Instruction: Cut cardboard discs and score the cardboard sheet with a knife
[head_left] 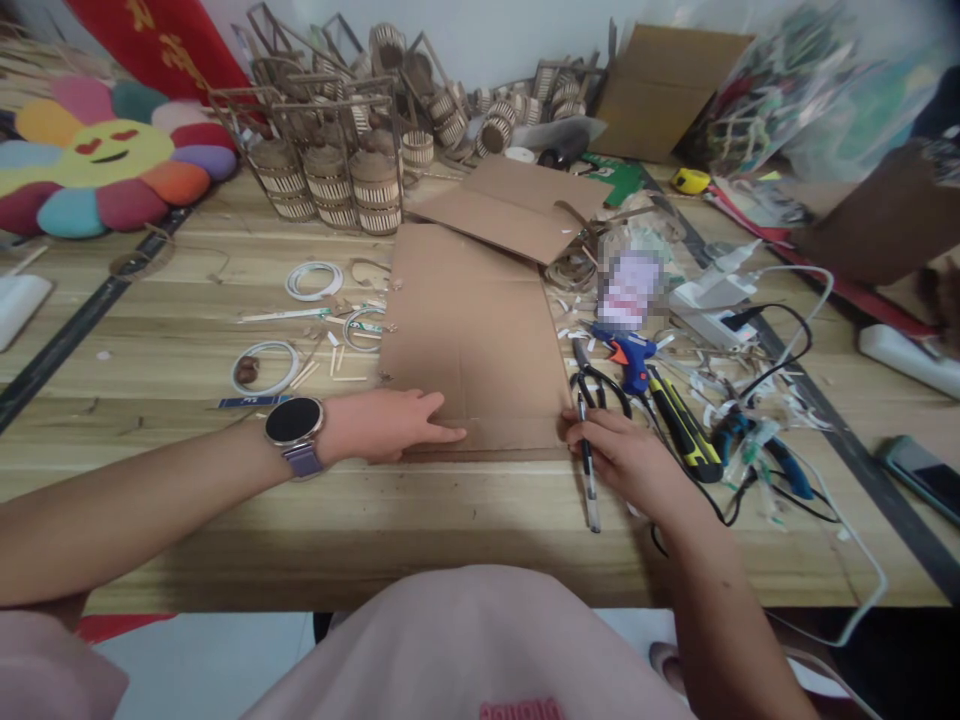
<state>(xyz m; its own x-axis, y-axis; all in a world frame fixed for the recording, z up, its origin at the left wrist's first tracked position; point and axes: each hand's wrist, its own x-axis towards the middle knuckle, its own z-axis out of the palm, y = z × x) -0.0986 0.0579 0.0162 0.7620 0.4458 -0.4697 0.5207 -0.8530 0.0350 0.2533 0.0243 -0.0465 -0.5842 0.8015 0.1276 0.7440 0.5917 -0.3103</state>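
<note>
A flat brown cardboard sheet (480, 340) lies on the wooden table in front of me, with crease lines near its lower edge. My left hand (394, 425) rests on its lower left corner, index finger stretched out and the fingers apart. At the lower right corner, my right hand (626, 450) touches the sheet's edge with its fingertips. A black pen (589, 490) with a clear end is held among those fingers, pointing down toward me. Black-handled scissors (600, 385) lie just beyond the right hand.
A second cardboard piece (517, 195) overlaps the sheet's far end. On the right lie a blue glue gun (636, 360), a yellow-black utility knife (684, 425), pliers (787, 465) and a power strip (712, 310) with cables. Tape rolls (313, 282) sit left; small baskets (330, 185) stand behind.
</note>
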